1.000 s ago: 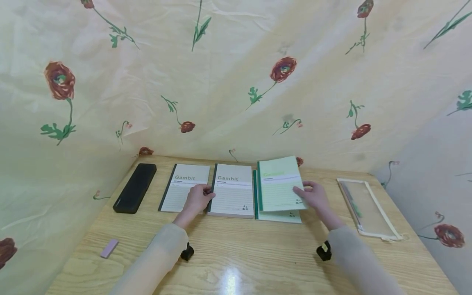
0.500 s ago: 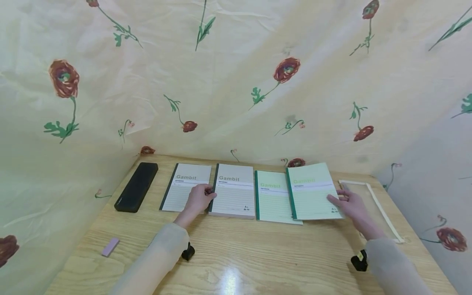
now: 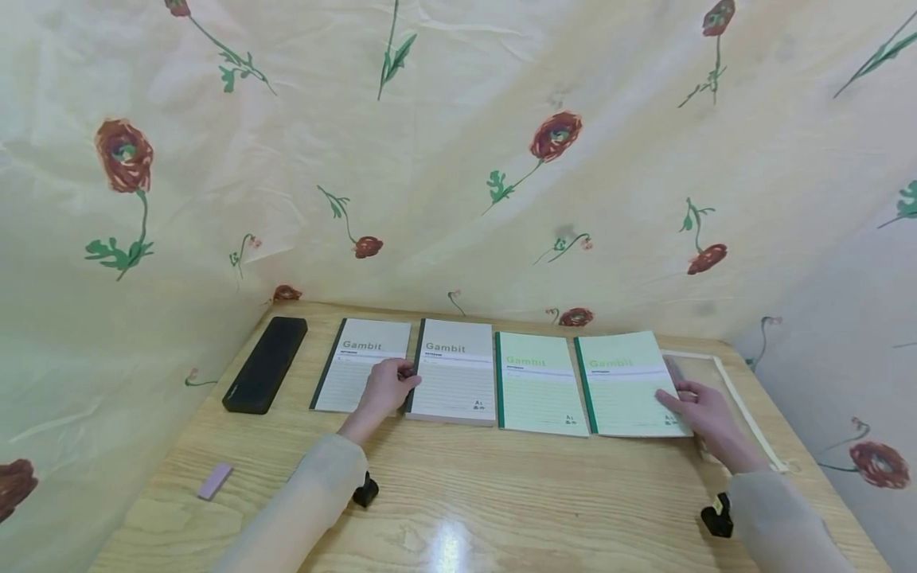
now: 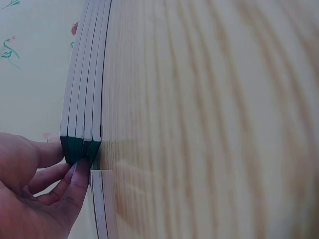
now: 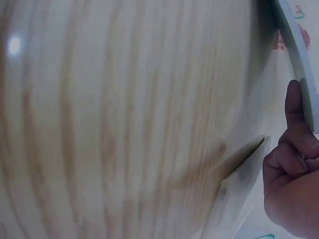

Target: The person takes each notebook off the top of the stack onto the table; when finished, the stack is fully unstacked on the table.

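My right hand (image 3: pixel 709 418) grips a green-spined notebook (image 3: pixel 626 382) by its right side, thumb on the cover. In the right wrist view, fingers (image 5: pixel 294 102) lie under that notebook (image 5: pixel 296 50), which is raised off the table. Just left of it lies another green-spined notebook (image 3: pixel 539 398). My left hand (image 3: pixel 387 387) pinches the dark spine of a stack of grey notebooks (image 3: pixel 453 390); the left wrist view shows several layers in this stack (image 4: pixel 84 74), thumb on top and fingertips against the spine. Farther left, a grey notebook (image 3: pixel 358 366) is partly covered by this hand.
A black case (image 3: pixel 265 366) lies at the table's left, a small purple eraser-like block (image 3: pixel 214 481) nearer the front. A clear zip pouch (image 3: pixel 738 398) with white edging lies at the right, partly behind my right hand. Flowered cloth (image 3: pixel 430 159) hangs behind the wooden table (image 3: pixel 501 509).
My right hand has carried the green-spined notebook rightward and lower, off the other one, so the two now lie side by side in view. The left hand has stayed at the grey stack.
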`<state>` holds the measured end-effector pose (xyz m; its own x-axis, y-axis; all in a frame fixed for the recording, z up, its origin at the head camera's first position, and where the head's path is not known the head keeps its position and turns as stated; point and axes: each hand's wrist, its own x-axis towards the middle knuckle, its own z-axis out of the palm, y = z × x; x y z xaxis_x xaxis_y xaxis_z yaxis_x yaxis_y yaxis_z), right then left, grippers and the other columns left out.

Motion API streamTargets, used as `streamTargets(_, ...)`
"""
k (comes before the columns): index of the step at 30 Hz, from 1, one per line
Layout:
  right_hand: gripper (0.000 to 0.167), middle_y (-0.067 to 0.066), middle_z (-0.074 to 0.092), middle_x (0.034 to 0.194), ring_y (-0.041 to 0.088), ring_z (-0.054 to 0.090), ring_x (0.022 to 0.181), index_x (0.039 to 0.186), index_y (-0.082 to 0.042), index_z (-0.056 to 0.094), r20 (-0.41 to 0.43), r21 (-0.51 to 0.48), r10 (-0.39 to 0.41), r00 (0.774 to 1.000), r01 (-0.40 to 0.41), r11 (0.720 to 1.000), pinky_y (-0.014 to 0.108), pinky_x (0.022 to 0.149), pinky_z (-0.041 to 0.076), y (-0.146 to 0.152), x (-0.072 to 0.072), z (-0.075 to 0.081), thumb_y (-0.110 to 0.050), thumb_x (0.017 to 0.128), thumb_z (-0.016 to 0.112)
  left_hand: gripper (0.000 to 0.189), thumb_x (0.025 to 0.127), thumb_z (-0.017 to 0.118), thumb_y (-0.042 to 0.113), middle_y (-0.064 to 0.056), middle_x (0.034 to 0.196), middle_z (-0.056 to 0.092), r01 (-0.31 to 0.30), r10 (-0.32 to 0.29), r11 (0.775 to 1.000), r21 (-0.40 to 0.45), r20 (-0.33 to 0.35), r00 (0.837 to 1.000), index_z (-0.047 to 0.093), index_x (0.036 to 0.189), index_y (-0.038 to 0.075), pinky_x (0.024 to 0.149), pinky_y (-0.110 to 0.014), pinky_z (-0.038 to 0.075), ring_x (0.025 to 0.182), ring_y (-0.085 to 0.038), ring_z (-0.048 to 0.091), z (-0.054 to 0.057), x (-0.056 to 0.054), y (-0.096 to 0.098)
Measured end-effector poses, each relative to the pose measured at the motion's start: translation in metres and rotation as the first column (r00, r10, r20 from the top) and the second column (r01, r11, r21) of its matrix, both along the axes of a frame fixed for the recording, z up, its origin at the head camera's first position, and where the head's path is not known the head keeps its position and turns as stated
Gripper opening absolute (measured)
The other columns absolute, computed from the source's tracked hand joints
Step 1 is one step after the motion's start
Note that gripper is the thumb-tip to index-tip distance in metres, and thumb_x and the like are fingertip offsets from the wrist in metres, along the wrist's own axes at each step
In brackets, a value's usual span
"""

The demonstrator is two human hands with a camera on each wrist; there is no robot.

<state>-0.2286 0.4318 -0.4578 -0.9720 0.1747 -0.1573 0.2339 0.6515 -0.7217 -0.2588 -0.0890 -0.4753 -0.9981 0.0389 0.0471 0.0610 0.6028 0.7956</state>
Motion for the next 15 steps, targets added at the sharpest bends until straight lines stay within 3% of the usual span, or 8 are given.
streamTargets(3,0.080,0.041,0.051,0.126,0.020,0.064,0.089,0.137,0.021,0.035,-0.024,0.051,0.017,1.000,-0.016,0.999,0.026,0.071,0.052,0.000,0.000,-0.002,-0.044,0.098,0.060,0.023,0.093,0.071,0.009,-0.008,0.091,0.067,-0.008,0.008,1.000,0.002,0.005,1.000,0.070,0.112,-0.004,0.075,-0.037,0.053,0.084,-0.020,0.061,-0.001,0.000,0.000)
streamTargets(6,0.075,0.044,0.051,0.125,0.044,0.061,0.102,0.133,0.021,0.040,-0.053,0.136,0.058,0.997,-0.050,0.989,0.042,0.081,0.054,-0.001,0.000,-0.002,-0.042,0.099,0.060,0.023,0.093,0.071,0.009,-0.008,0.092,0.067,-0.011,0.011,1.000,0.004,0.006,1.000,0.070,0.112,-0.003,0.076,-0.037,0.053,0.084,-0.020,0.061,-0.002,0.000,0.000)
streamTargets(8,0.071,0.045,0.051,0.124,0.052,0.056,0.109,0.129,0.021,0.044,-0.075,0.202,0.087,0.993,-0.070,0.977,0.052,0.086,0.051,-0.003,0.001,-0.002,-0.042,0.099,0.060,0.023,0.093,0.070,0.009,-0.008,0.092,0.067,-0.010,0.010,1.000,0.001,0.002,1.000,0.070,0.112,-0.003,0.077,-0.037,0.053,0.084,-0.020,0.061,-0.002,-0.001,-0.001)
streamTargets(10,0.067,0.042,0.055,0.118,0.052,0.057,0.105,0.125,0.019,0.049,-0.093,0.263,0.112,0.989,-0.084,0.961,0.055,0.083,0.049,-0.005,0.002,-0.002,-0.041,0.099,0.060,0.024,0.093,0.070,0.009,-0.008,0.092,0.067,-0.009,0.009,1.000,0.000,-0.001,1.000,0.069,0.113,-0.004,0.077,-0.037,0.053,0.084,-0.020,0.061,-0.002,-0.001,-0.001)
streamTargets(15,0.062,0.027,0.063,0.099,0.033,0.059,0.083,0.119,0.016,0.055,-0.094,0.373,0.127,0.987,-0.083,0.924,0.039,0.065,0.045,-0.010,0.005,0.002,-0.041,0.097,0.062,0.025,0.093,0.070,0.009,-0.009,0.093,0.067,-0.007,0.007,1.000,0.006,-0.002,1.000,0.069,0.114,-0.004,0.078,-0.037,0.053,0.085,-0.021,0.061,-0.002,0.000,0.000)
